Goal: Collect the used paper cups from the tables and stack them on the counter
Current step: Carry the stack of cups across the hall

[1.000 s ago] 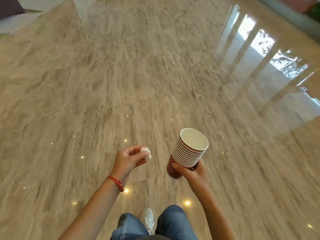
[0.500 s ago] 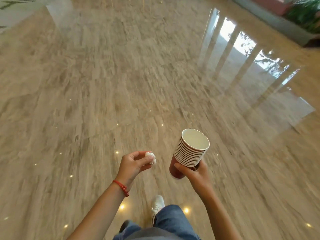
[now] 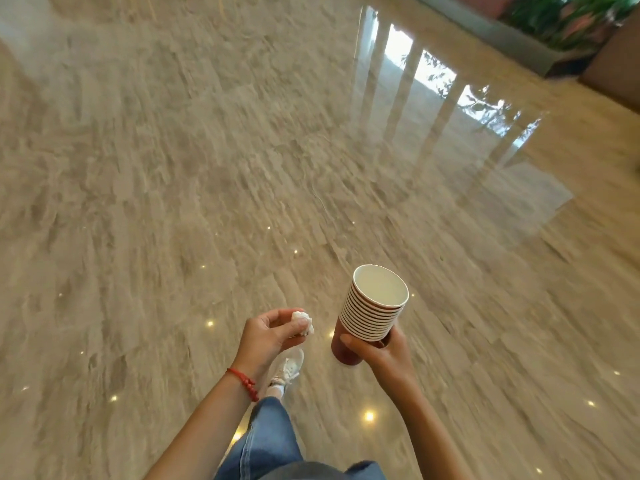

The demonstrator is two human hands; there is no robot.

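Cups nested into one tall stack of paper cups (image 3: 373, 315) ride in the right hand (image 3: 379, 353), which grips the red base from below and behind, thumb across the front. That low hold probably keeps the leaning column from sliding apart while walking. The left hand (image 3: 268, 336) is closed around a crumpled white tissue (image 3: 302, 322), pinched between thumb and fingertips, likely rubbish kept apart from the cups. Below, a white sneaker (image 3: 287, 368) steps over the polished marble floor (image 3: 207, 168); a planter (image 3: 568, 22) stands far right. No worktop is in view, so the stack is seemingly in transit toward it.
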